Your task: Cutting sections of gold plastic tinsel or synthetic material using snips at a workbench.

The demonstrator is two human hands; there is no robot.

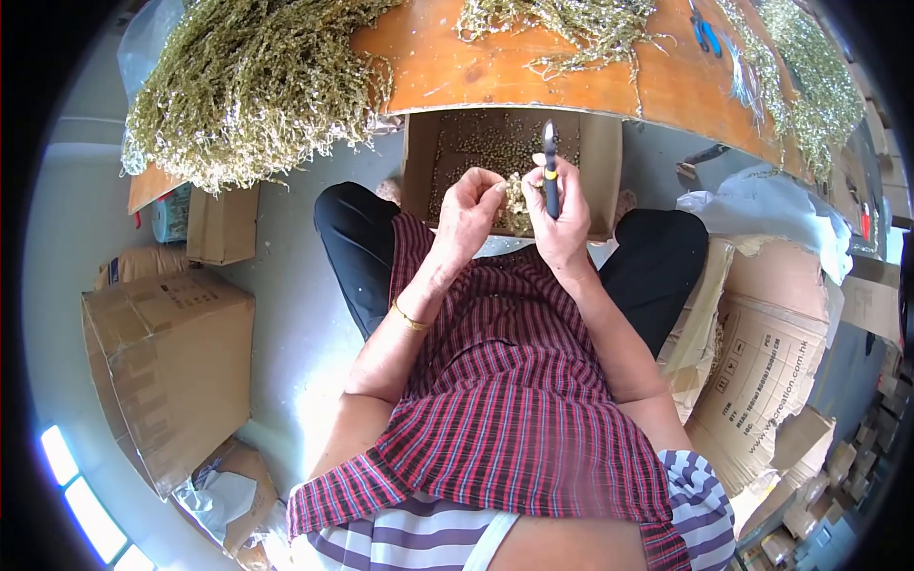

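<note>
In front of my lap, my left hand [468, 211] is closed in a pinch at one side of a small pale-gold beaded sprig [516, 197]. My right hand [562, 217] is wrapped round cutting pliers [551, 176] with black and yellow handles, their metal jaws pointing up and away from me. The sprig lies between both hands, and right fingertips seem to touch it. Beneath the hands stands an open cardboard box [609, 171] with many small gold bits scattered over its bottom. Whether the plier jaws are parted is too small to tell.
An orange wooden table [447, 67] curves across the far side, bearing a large heap of gold-green beaded strands [257, 86] and a smaller bunch [571, 29]. Blue-handled pliers [705, 33] lie there too. Cardboard cartons [181, 352] stand left; torn cardboard [762, 352] leans right.
</note>
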